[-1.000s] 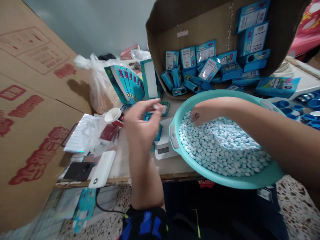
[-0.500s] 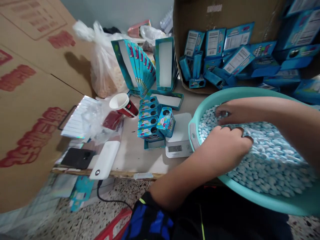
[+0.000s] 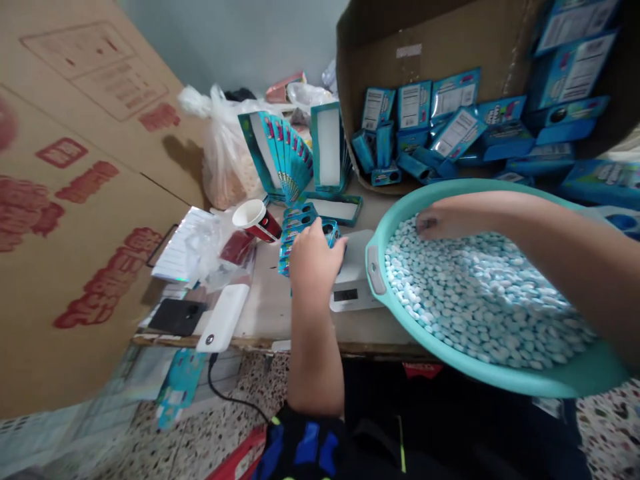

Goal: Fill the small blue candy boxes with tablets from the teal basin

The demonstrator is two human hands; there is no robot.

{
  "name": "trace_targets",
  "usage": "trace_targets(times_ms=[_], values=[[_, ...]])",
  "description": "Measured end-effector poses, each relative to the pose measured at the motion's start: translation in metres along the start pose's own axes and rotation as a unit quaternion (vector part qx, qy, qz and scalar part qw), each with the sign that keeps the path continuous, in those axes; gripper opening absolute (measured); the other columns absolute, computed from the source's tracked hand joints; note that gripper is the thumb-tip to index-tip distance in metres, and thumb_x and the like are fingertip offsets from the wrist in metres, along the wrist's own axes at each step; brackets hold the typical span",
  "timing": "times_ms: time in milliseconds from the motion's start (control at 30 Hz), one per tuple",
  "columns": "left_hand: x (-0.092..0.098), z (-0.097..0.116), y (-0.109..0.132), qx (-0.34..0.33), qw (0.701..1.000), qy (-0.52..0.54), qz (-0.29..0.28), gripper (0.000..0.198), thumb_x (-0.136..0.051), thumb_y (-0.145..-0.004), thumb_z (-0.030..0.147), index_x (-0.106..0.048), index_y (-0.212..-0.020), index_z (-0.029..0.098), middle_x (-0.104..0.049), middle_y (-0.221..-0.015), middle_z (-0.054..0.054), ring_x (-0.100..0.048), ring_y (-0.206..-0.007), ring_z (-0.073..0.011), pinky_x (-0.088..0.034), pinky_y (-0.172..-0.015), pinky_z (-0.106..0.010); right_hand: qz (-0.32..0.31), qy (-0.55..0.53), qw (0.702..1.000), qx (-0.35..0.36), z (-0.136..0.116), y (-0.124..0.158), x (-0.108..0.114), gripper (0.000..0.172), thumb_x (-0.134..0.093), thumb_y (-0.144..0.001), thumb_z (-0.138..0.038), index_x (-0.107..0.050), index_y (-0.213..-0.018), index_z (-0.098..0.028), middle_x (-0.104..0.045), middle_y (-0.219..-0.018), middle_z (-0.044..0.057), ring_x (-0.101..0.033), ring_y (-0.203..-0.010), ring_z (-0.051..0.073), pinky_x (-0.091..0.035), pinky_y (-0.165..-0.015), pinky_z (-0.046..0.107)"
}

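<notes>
My left hand is around a small blue printed box with a round dark hole, at the kitchen scale. Its thumb and fingers lie on either side of the box, and the hand hides most of it. Beside it stands a row of similar blue boxes, partly covered by the hand. My right hand is over the far left part of a turquoise basin, with its fingers curled down at the pale blue and white candies. What those fingers hold is hidden.
Behind the basin, a large carton holds many blue boxes. Fanned flat trays stand at the back. A paper cup, plastic bag, white power bank and black phone lie leftward. A big carton stands at far left.
My left hand has left the basin and moved left to the box on the scale. My right hand stays at the candies. The whole view has shifted slightly.
</notes>
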State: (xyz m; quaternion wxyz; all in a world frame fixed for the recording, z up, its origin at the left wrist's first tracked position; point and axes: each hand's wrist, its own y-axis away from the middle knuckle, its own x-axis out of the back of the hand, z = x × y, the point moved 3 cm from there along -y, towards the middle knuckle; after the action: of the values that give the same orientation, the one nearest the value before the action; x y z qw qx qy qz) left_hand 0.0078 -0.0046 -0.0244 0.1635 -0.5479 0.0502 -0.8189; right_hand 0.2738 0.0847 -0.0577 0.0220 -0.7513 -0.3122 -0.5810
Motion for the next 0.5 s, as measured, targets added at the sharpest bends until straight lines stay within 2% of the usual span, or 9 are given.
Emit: trace_targets(times_ms=[67, 167, 267, 367, 500], values=[[0.013, -0.006, 0.001, -0.003, 0.999, 0.004, -0.049, 0.054, -0.077, -0.084, 0.032, -0.068, -0.133, 0.014, -0.071, -0.129, -0.020, -0.066, -0.121, -0.0387, -0.051, -0.108, -0.058, -0.057, 0.039, 0.998, 0.008, -0.004, 0.002, 0.001, 0.022, -0.059, -0.097, -0.038, -0.076, -0.104, -0.026, -0.074, -0.094, 0.000, -0.064, -0.080, 0.020, -0.042, -0.069, 0.028], [0.049, -0.012, 0.018, -0.079, 0.991, 0.022, -0.110, 0.052, -0.072, -0.086, 0.032, -0.067, -0.137, 0.020, -0.070, -0.135, -0.012, -0.067, -0.123, -0.0316, -0.052, -0.110, -0.050, -0.059, 0.043, 0.997, 0.006, -0.013, 0.005, 0.006, 0.025, -0.056, -0.098, -0.039, -0.075, -0.101, -0.022, -0.073, -0.096, 0.002, -0.064, -0.080, 0.021, -0.042, -0.069, 0.029], [0.077, -0.023, 0.037, -0.129, 0.973, 0.005, -0.192, 0.050, -0.066, -0.087, 0.029, -0.068, -0.136, 0.024, -0.074, -0.129, -0.007, -0.071, -0.112, -0.0272, -0.059, -0.099, -0.044, -0.066, 0.053, 0.996, 0.006, -0.020, 0.010, 0.009, 0.027, -0.056, -0.098, -0.038, -0.074, -0.104, -0.019, -0.073, -0.098, 0.006, -0.063, -0.081, 0.022, -0.041, -0.068, 0.031], [0.081, -0.038, 0.042, -0.140, 0.970, -0.050, -0.190, 0.048, -0.061, -0.085, 0.019, -0.069, -0.132, 0.022, -0.075, -0.126, -0.008, -0.071, -0.112, -0.0277, -0.058, -0.102, -0.046, -0.075, 0.059, 0.995, 0.009, -0.026, 0.016, 0.013, 0.030, -0.055, -0.098, -0.038, -0.074, -0.107, -0.017, -0.073, -0.102, 0.008, -0.064, -0.084, 0.024, -0.043, -0.070, 0.033], [0.063, -0.052, 0.052, -0.196, 0.966, -0.077, -0.147, 0.047, -0.059, -0.084, 0.013, -0.070, -0.129, 0.019, -0.074, -0.128, -0.010, -0.069, -0.118, -0.0286, -0.055, -0.106, -0.048, -0.086, 0.059, 0.994, 0.013, -0.030, 0.021, 0.015, 0.033, -0.056, -0.098, -0.040, -0.075, -0.113, -0.018, -0.073, -0.110, 0.009, -0.065, -0.089, 0.025, -0.044, -0.073, 0.034]])
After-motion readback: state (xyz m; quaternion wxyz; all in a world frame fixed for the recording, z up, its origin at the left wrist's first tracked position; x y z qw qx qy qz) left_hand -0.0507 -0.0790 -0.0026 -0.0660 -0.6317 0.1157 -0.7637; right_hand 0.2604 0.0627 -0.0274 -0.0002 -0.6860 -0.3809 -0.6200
